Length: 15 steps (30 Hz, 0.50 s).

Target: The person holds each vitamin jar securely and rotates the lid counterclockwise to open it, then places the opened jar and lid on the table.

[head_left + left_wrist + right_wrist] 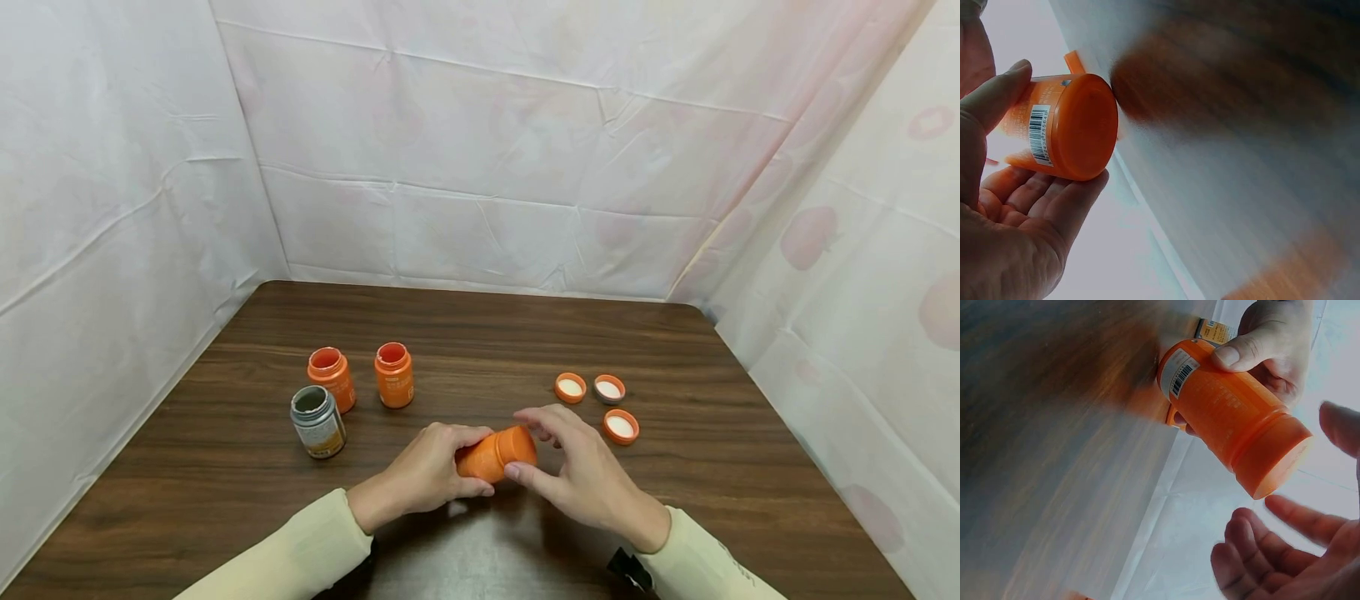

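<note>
My left hand (426, 468) grips an orange bottle (483, 458) round its body, tilted with its capped end toward the right hand. The orange cap (1272, 456) sits on the bottle's neck, and a barcode label (1039, 134) shows near its base. My right hand (581, 471) is spread around the cap end; in the right wrist view its fingers (1254, 544) and thumb stand apart from the cap with a gap between. The base of the bottle is close over the brown table in the left wrist view.
Two uncapped orange bottles (394, 383) and an uncapped grey bottle (318, 429) stand at the left of the wooden table (480, 333). Three caps (621, 426) lie with their pale insides up on the right. White cloth (480, 150) hangs behind and at both sides.
</note>
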{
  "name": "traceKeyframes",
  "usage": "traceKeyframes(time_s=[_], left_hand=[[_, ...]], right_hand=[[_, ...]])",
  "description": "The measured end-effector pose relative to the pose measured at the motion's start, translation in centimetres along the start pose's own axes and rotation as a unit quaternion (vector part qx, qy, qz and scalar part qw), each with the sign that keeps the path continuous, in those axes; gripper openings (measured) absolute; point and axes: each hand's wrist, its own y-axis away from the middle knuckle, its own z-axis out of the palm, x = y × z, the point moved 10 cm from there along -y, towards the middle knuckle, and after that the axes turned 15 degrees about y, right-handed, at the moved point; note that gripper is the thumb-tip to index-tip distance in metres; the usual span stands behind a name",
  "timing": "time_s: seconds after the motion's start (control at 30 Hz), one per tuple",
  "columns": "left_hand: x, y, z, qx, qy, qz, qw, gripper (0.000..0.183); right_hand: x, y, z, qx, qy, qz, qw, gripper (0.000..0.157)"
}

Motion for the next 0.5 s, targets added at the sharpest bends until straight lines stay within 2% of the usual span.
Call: traceKeyframes(time_s=[0.1, 0.2, 0.5], left_hand=[[0.0, 0.0, 0.0, -0.001, 0.001, -0.003, 1.0000, 0.052], [-0.1, 0.1, 0.1, -0.002, 0.002, -0.004, 1.0000, 0.052], [-0.1, 0.1, 0.0, -0.001, 0.003, -0.005, 1.0000, 0.052]], right_hand=[[0.8, 0.0, 0.1, -0.008, 0.022, 0.047, 0.999, 0.047], [1.3, 0.0, 0.4, -0.021, 0.021, 0.075, 0.997, 0.043], [1.3, -0.1, 0.7, -0.033, 0.002, 0.077, 0.996, 0.031]])
